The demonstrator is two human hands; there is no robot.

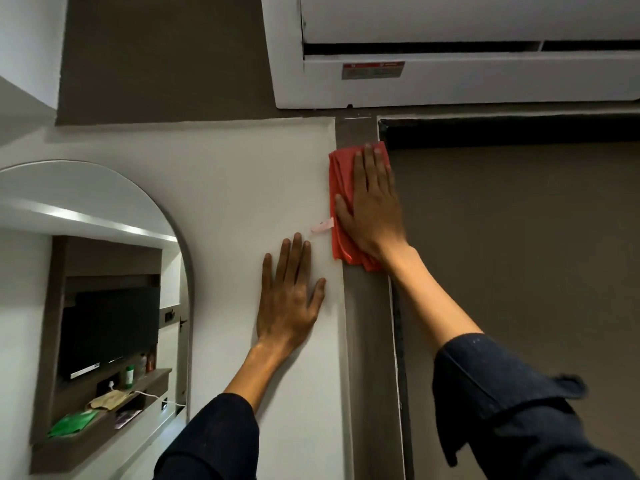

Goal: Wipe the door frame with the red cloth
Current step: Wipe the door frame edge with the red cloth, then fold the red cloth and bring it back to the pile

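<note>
The grey-brown door frame runs up the middle of the view between the white wall and the brown door. High on its upright, a folded red cloth lies flat against it, with a small pale tag sticking out at its left edge. My right hand is spread flat over the cloth, fingers pointing up, pressing it to the frame. My left hand rests flat and bare on the white wall just left of the frame, lower than the right hand, holding nothing.
A white air conditioner hangs right above the frame's top corner. The brown door fills the right side. An arched mirror on the left wall reflects a TV and a cluttered shelf.
</note>
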